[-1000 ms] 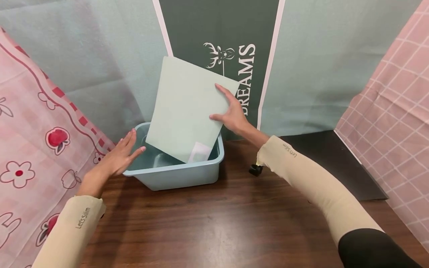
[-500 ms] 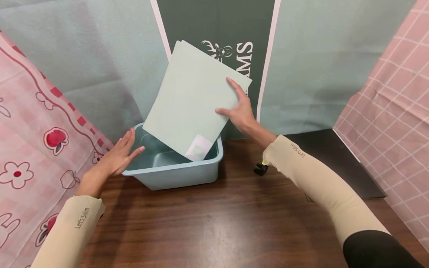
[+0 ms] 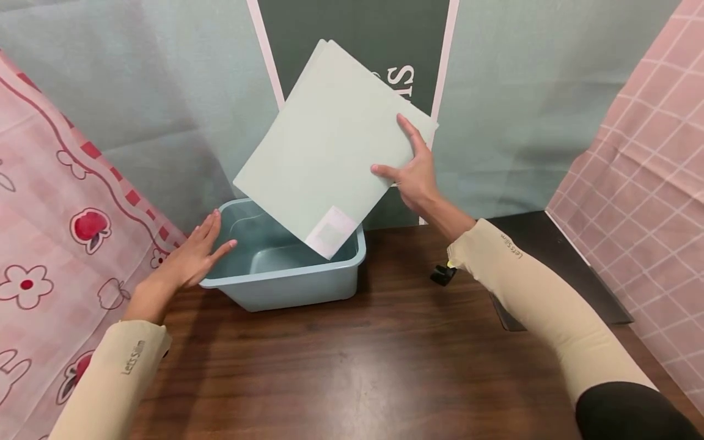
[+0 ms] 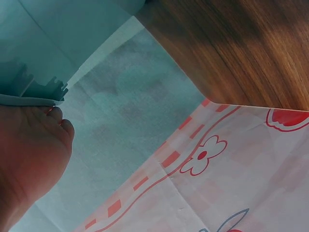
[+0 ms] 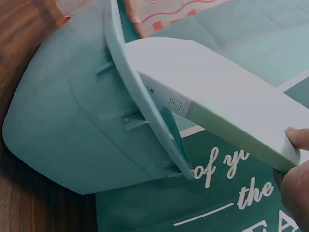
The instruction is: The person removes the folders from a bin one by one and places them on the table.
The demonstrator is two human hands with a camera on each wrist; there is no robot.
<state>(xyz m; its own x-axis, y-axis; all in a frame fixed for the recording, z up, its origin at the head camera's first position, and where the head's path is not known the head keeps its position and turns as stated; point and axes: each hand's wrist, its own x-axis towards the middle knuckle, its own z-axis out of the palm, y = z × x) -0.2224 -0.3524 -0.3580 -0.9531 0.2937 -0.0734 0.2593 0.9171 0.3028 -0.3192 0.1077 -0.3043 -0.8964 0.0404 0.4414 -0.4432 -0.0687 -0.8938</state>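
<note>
A pale green file folder (image 3: 335, 137) with a white label near its lower corner is tilted above the light blue plastic basin (image 3: 286, 287). My right hand (image 3: 415, 168) grips its right edge, thumb on the face turned to me. In the right wrist view the folder (image 5: 227, 87) shows a thick spine with a printed label, and its lower end overlaps the rim of the basin (image 5: 77, 111). My left hand (image 3: 192, 253) is at the basin's left rim, fingers straight and thumb extended over the inside. In the left wrist view, the left hand (image 4: 34, 150) lies against the rim's underside.
A flat black panel (image 3: 566, 263) lies on the brown wooden table (image 3: 352, 373) at the right, partly hidden by my right sleeve. Grey-green cloth (image 3: 528, 110) hangs behind, with pink patterned cloths (image 3: 66, 244) at both sides.
My right hand has raised the folder out of the basin, up and to the right, tilting it further clockwise. My left hand has stayed at the rim.
</note>
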